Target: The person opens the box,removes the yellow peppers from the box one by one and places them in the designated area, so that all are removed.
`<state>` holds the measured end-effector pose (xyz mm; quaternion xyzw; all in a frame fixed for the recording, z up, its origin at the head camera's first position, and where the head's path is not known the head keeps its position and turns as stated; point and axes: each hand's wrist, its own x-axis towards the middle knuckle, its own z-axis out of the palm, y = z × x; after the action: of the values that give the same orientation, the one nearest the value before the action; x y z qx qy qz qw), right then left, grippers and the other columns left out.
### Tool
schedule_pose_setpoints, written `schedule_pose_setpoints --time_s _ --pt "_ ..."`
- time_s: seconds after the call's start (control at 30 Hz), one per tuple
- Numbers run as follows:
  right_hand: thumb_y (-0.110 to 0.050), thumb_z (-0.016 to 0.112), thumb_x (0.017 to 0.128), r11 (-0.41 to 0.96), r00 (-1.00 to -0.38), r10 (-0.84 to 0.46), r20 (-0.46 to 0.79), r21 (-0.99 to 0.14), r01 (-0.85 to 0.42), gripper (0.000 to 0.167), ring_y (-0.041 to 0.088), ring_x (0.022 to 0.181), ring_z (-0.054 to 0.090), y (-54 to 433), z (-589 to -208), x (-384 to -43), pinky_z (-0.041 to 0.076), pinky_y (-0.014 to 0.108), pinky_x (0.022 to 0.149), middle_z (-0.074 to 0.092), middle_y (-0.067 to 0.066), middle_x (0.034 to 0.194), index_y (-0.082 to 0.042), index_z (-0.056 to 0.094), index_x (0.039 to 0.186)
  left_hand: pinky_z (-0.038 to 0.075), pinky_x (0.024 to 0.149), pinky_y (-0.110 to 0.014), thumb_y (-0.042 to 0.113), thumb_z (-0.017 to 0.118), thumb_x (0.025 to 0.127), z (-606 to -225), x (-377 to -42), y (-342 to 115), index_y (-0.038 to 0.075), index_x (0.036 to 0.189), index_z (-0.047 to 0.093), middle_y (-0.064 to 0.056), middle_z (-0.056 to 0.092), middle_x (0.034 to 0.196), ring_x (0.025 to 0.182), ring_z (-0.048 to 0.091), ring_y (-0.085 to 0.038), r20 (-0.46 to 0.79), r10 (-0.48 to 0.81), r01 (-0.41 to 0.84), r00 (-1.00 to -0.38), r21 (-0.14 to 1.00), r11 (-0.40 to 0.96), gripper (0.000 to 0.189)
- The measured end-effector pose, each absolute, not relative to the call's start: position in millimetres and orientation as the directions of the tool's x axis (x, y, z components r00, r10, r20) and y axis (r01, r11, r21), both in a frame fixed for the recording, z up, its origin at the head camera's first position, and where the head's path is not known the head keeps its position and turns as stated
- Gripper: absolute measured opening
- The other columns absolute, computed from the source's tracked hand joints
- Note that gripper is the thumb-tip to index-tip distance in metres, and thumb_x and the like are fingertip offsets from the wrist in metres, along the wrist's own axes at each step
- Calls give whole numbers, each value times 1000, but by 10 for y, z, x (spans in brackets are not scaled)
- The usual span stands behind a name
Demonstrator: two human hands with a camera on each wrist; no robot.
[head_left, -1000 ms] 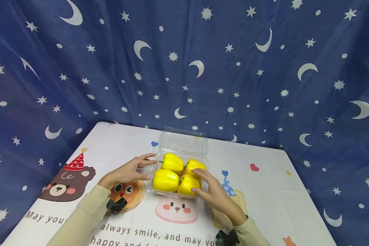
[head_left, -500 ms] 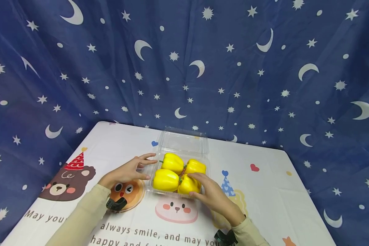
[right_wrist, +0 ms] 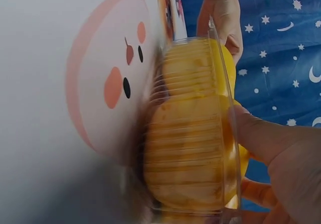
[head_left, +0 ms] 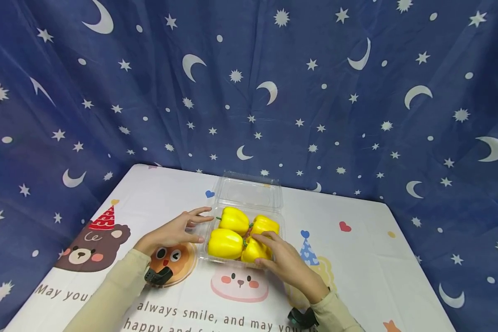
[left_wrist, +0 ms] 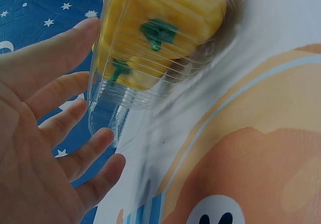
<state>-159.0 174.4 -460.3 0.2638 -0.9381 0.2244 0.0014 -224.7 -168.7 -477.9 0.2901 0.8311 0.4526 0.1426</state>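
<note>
A clear plastic clamshell box (head_left: 205,249) holds several yellow bell peppers, two at the back and two in front. My right hand (head_left: 289,263) grips the front right bell pepper (head_left: 253,251), thumb on its near side and fingers over its far side. In the right wrist view this thumb (right_wrist: 263,136) lies above the box's rim, against the pepper. My left hand (head_left: 176,230) is spread beside the box's left wall, fingertips at the rim, holding nothing. Through the ribbed wall in the left wrist view, green stems (left_wrist: 158,32) show.
The box's lid (head_left: 249,191) lies folded back behind the peppers. Under everything is a white printed tablecloth (head_left: 357,272) with cartoon faces and lettering. A blue curtain (head_left: 249,92) with moons and stars hangs at the table's back edge.
My right hand has drawn back from the back right pepper and closed round the front right one, which has turned slightly. My left hand has stayed in place.
</note>
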Motion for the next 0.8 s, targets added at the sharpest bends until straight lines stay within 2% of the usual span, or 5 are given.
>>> schedule_pose_setpoints --time_s 0.1,0.2,0.37,0.6,0.8 --pt "-31 79 87 776 -860 -501 94 -392 -495 64 11 93 58 1724 -4587 -1605 50 27 74 59 2 132 -23 55 146 37 114 -68 16 75 90 -4786 -2247 -1679 3 148 50 -17 26 167 149 29 -49 23 610 345 -792 842 415 64" --pt "-30 79 88 781 -857 -511 67 -379 -496 63 12 88 54 1713 -4568 -1618 46 24 70 59 3 129 -23 55 146 37 114 -68 18 75 90 -4796 -2251 -1668 4 148 50 -17 25 167 150 29 -48 21 614 343 -789 844 412 64" --pt "-25 79 88 764 -855 -513 72 -415 -494 59 14 99 56 1724 -4566 -1618 52 31 81 58 3 130 -20 58 142 37 114 -67 22 75 91 -4802 -2251 -1658 6 149 49 -15 24 168 146 35 -49 17 619 343 -786 844 413 66" --pt "-24 79 88 724 -842 -530 97 -466 -509 58 20 123 56 1743 -4587 -1617 53 43 103 56 2 138 -20 57 142 36 114 -68 17 74 91 -4815 -2251 -1674 3 148 50 -16 24 168 149 30 -49 19 616 343 -787 844 412 63" --pt "-25 74 93 716 -810 -581 79 -423 -555 58 25 123 52 1735 -4571 -1627 52 46 103 54 7 141 -26 53 147 37 113 -68 18 74 91 -4803 -2257 -1682 3 148 50 -17 26 167 149 29 -49 31 615 357 -788 836 415 63"
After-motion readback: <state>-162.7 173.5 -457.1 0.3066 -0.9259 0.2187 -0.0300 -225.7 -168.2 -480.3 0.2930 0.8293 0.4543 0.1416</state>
